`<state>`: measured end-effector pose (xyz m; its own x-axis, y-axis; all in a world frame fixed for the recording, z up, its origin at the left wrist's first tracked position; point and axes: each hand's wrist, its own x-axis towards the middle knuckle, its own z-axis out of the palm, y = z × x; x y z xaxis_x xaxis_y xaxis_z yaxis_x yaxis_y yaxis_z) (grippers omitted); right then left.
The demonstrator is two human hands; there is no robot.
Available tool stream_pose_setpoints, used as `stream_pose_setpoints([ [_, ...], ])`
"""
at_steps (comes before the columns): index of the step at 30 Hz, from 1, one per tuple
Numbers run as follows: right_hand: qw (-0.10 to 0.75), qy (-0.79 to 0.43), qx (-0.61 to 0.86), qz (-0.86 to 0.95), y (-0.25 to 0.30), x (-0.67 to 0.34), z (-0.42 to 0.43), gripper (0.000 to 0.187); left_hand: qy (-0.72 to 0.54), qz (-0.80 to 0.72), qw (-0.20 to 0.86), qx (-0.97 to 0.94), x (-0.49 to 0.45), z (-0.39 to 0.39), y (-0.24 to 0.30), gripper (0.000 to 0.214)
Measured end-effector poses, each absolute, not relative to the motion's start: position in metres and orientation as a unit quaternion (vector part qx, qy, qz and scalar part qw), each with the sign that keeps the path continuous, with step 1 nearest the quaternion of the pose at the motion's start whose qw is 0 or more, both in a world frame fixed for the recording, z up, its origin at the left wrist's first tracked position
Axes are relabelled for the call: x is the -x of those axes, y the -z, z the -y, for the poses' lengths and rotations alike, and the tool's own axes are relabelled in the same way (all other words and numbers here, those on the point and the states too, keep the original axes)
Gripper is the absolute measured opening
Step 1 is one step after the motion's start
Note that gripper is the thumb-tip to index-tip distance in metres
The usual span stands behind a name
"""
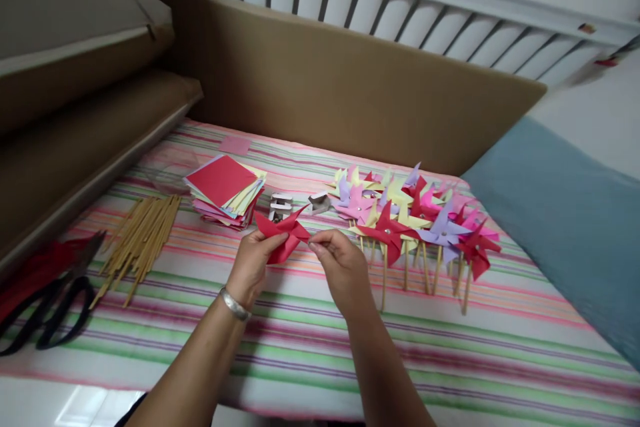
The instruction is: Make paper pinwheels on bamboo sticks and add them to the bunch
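Observation:
Between my hands is a red paper pinwheel [286, 235] with its corners folded in toward the middle. My left hand [253, 263], with a silver bangle on the wrist, grips it from the left, thumb pressed on its centre. Thumb and forefinger of my right hand [340, 263] are pinched together right at the pinwheel's right edge; what they hold is too small to make out. Just beyond the pinwheel lie two small opened boxes, one white [281, 205] and one greyish [319, 203].
Stacked coloured paper squares [223, 180] lie behind my left hand, with a bundle of thin wooden sticks [143, 237] and dark-handled scissors [63, 300] farther left. Several pinwheels on sticks [400, 213] cover the right side. A brown board [350, 87] stands behind the striped cloth [310, 360].

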<state>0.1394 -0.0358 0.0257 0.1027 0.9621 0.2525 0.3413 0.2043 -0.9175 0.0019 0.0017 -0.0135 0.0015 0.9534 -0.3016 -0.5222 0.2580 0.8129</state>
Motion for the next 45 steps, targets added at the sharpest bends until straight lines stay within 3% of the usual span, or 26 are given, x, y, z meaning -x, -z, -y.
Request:
stream_pose_setpoints([
  [6,0.451,-0.195,0.554,0.672,-0.020,-0.149,0.034,0.012,-0.564,-0.423,0.665,-0.246,-0.015,0.006,0.017,0.021],
  [14,0.417,-0.244,0.568,0.666,-0.012,-0.144,0.033,0.011,-0.558,-0.395,0.681,-0.263,-0.018,0.013,0.012,0.018],
  [29,0.436,-0.295,0.588,0.614,-0.005,-0.142,0.030,0.008,-0.519,-0.402,0.698,-0.287,-0.010,0.013,0.010,0.026],
  [45,0.435,-0.290,0.575,0.629,-0.005,-0.143,0.030,0.008,-0.519,-0.403,0.693,-0.296,-0.010,0.012,0.014,0.021],
])
